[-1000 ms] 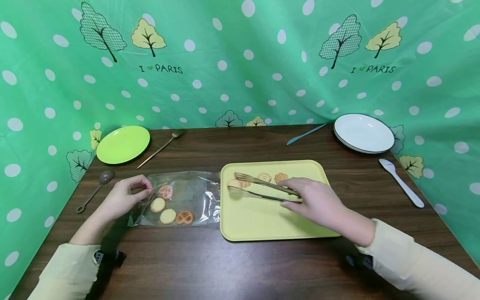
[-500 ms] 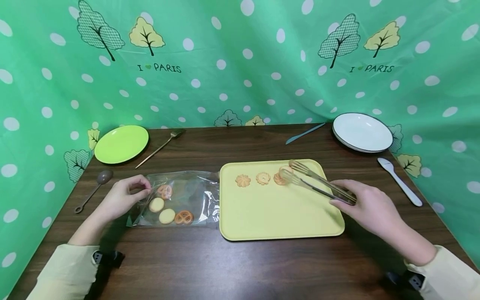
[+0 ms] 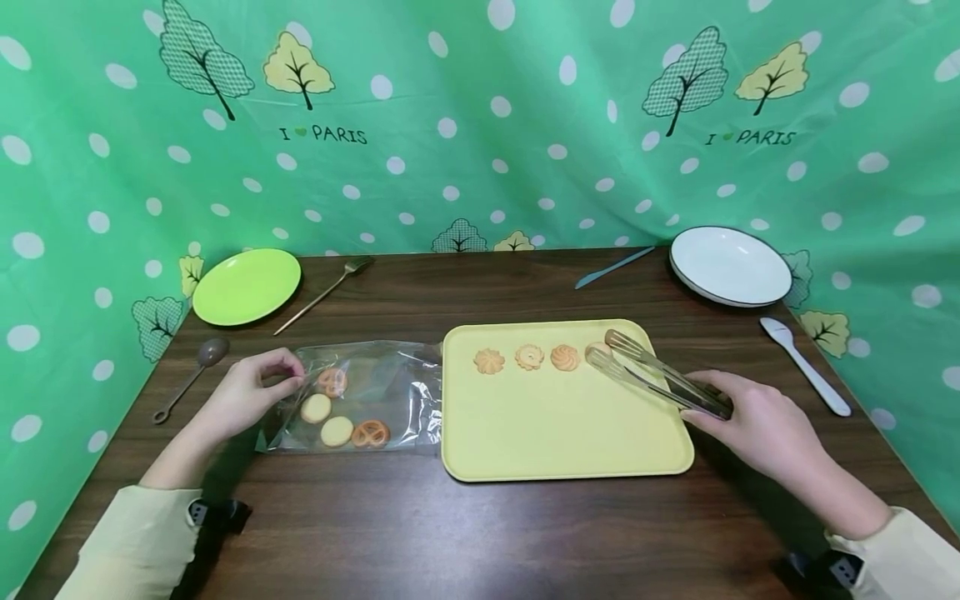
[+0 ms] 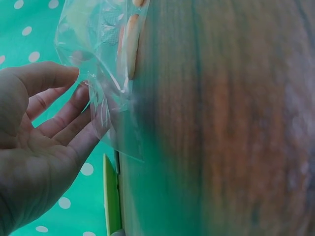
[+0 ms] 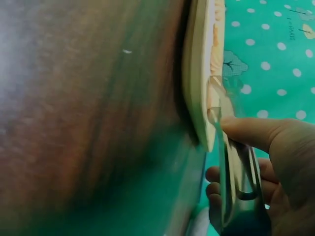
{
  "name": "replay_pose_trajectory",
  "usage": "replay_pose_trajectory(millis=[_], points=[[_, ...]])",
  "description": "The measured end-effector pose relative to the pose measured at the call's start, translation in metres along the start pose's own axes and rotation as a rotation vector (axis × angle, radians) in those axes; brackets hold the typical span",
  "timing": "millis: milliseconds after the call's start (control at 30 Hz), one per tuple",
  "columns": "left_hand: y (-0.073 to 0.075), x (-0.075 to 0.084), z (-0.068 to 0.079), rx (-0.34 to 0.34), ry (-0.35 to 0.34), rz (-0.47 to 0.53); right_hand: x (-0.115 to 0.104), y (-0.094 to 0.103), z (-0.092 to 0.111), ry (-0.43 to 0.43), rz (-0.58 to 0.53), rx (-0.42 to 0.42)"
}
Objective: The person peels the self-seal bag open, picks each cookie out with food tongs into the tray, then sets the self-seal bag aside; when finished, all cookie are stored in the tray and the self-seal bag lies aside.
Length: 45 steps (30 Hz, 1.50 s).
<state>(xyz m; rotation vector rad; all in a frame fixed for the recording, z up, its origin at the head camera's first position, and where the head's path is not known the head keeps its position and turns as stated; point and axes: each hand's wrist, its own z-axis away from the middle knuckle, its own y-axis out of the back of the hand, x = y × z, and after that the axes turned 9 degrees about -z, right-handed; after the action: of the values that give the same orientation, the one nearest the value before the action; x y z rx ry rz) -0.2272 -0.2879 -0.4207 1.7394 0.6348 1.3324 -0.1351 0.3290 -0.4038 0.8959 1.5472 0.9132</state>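
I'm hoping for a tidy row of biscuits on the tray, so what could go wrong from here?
Moving the tongs could nudge the biscuit at their tips out of line.

A sweep to the left might knock the swirled biscuit close beside it.

If the left hand tugs the clear bag it pinches, the loose biscuits inside might slide.

Yellow tray (image 3: pixel 566 433), gold tongs (image 3: pixel 677 377), lime plate (image 3: pixel 247 287), white-dotted green cloth (image 3: pixel 480 154), brown table (image 3: pixel 465 533).
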Motion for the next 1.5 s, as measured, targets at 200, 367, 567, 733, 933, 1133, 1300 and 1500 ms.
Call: replay_pose_trajectory(millis=[200, 367, 567, 733, 933, 1133, 1300, 1500], points=[[0.0, 0.001, -0.001, 0.002, -0.003, 0.006, -0.01, 0.004, -0.008, 0.022, -0.015, 0.012], [0.001, 0.001, -0.001, 0.0, 0.002, -0.008, -0.036, -0.008, -0.022, 0.134, -0.055, 0.034], [0.0, 0.002, -0.002, 0.009, 0.0, -0.003, -0.076, -0.03, -0.04, 0.287, -0.092, 0.017], [0.001, 0.003, -0.003, 0.018, -0.004, -0.007, -0.109, -0.048, -0.055, 0.371, -0.096, -0.027], [0.001, 0.003, -0.003, 0.012, 0.006, -0.007, -0.144, -0.072, -0.07, 0.458, -0.073, -0.092], [0.001, 0.002, -0.003, 0.013, 0.002, -0.002, -0.172, -0.093, -0.08, 0.478, -0.102, -0.223], [0.002, 0.002, -0.002, 0.003, 0.015, -0.003, -0.189, -0.103, -0.085, 0.502, -0.111, -0.278], [0.002, 0.002, -0.001, -0.002, 0.021, -0.008, -0.198, -0.109, -0.087, 0.527, -0.119, -0.298]])
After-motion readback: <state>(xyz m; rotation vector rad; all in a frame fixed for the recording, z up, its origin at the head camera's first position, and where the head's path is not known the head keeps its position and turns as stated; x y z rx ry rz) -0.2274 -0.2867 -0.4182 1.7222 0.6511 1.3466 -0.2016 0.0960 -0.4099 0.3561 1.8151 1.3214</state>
